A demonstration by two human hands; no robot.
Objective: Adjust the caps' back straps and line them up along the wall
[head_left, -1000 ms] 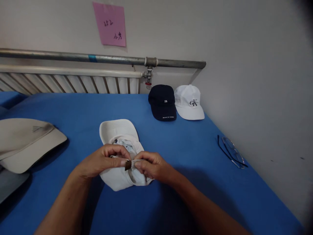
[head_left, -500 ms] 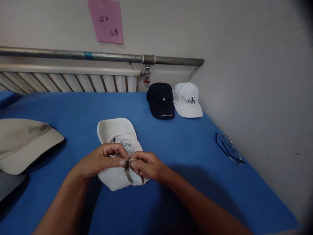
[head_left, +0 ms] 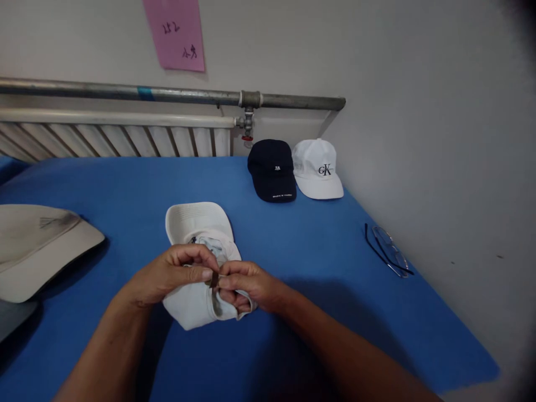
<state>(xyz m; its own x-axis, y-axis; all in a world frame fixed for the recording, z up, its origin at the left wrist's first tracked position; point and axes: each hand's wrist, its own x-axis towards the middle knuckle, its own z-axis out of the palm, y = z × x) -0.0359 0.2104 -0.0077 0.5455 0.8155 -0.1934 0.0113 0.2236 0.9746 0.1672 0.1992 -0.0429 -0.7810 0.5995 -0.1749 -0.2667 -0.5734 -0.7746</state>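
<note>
A white baseball cap (head_left: 188, 307) lies upside down in front of me, its brim (head_left: 199, 218) pointing away and its inside showing. At its back strap sits a small dark metal buckle (head_left: 214, 280). My left hand (head_left: 180, 268) is closed, thumb and forefinger pinching the strap at the buckle's left side. Just to the right, my right hand (head_left: 247, 282) pinches the strap close to the buckle, its lower fingers inside the cap's back opening. The fingertips hide part of the strap.
A navy cap (head_left: 272, 170) and a white cap with black letters (head_left: 319, 167) stand at the back of the blue surface (head_left: 125, 184). Eyeglasses (head_left: 389, 251) lie at the right edge. A beige cap (head_left: 37, 245) overlaps a grey one (head_left: 17, 318) at left. A radiator (head_left: 159, 139) runs behind.
The view has shifted slightly. Both hands stay at the buckle, which has tilted a little; the back opening shows wider, with more of my right fingers visible inside it.
</note>
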